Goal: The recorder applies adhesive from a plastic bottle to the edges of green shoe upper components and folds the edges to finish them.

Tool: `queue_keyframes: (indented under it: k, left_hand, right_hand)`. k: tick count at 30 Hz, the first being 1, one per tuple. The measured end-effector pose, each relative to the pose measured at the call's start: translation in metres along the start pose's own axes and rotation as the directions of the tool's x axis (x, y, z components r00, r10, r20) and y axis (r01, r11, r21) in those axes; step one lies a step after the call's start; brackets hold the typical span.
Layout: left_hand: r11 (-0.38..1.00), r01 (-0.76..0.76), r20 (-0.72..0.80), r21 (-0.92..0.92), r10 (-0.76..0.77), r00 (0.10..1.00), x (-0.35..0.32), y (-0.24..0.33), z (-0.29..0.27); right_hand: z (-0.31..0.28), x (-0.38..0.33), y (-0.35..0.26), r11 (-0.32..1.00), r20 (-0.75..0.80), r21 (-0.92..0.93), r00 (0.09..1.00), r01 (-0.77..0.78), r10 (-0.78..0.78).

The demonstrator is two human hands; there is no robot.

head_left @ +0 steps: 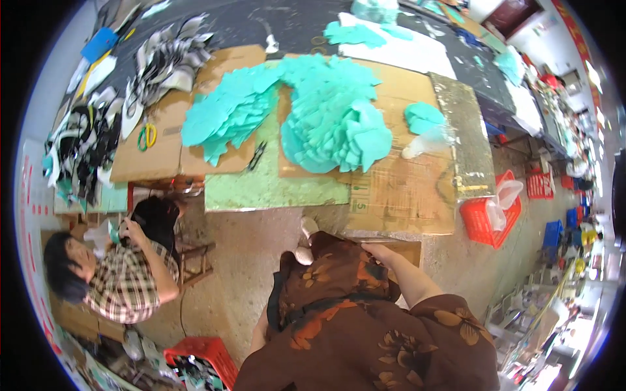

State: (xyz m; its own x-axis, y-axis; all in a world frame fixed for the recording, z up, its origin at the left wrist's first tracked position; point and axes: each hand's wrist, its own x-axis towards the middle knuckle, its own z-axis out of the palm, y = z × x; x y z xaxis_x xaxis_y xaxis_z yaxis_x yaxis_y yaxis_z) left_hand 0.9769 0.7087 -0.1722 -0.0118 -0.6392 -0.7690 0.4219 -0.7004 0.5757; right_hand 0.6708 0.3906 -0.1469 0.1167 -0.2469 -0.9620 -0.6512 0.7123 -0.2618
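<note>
My right hand (375,251) is low beside my brown flowered dress (404,332), by a wooden stool or box (407,251) under the table's front edge. Its fingers are mostly hidden, so I cannot tell whether it grips anything. Only a bit of my left forearm (259,333) shows beside the dress; that hand is out of sight. Ahead on the table, a big heap of turquoise cut pieces (332,111) lies on cardboard, joined on its left by a spread stack of turquoise pieces (228,104). A small turquoise stack (424,118) sits to the right.
Green-handled scissors (147,137) and a black cutter or clip (257,156) lie on the table. Black and white strips (166,62) are heaped at left. A seated person in a checked shirt (127,280) works there. Red baskets (482,221) stand on the floor at right.
</note>
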Motion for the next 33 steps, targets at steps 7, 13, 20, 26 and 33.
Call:
queue_keyframes:
  k: [7,13,20,26,33]
  left_hand:
    - [0.990,0.039,0.118,0.138,-0.056,0.991,0.048,0.018,0.000]
    - [0.988,0.101,0.022,0.120,-0.104,0.994,0.066,0.045,0.017]
    - [0.931,-0.230,0.070,0.283,0.219,0.973,0.080,0.040,0.040]
    - [0.961,-0.118,-0.059,0.250,0.137,0.989,0.065,0.063,0.082]
    - [0.892,-0.116,-0.062,0.438,0.158,0.985,0.109,0.078,0.113]
  right_hand:
    - [-0.020,-0.015,0.039,0.975,-0.190,0.054,0.961,0.213,-0.200]
    - [-0.032,-0.041,0.060,0.960,-0.276,0.065,0.929,0.273,-0.246]
    - [-0.102,-0.024,0.137,0.869,-0.055,0.444,0.974,0.220,-0.219]
    - [-0.100,-0.089,0.066,0.989,-0.046,0.080,0.991,0.125,-0.122]
    - [-0.150,-0.072,0.041,0.920,0.078,0.392,0.996,-0.001,-0.032]
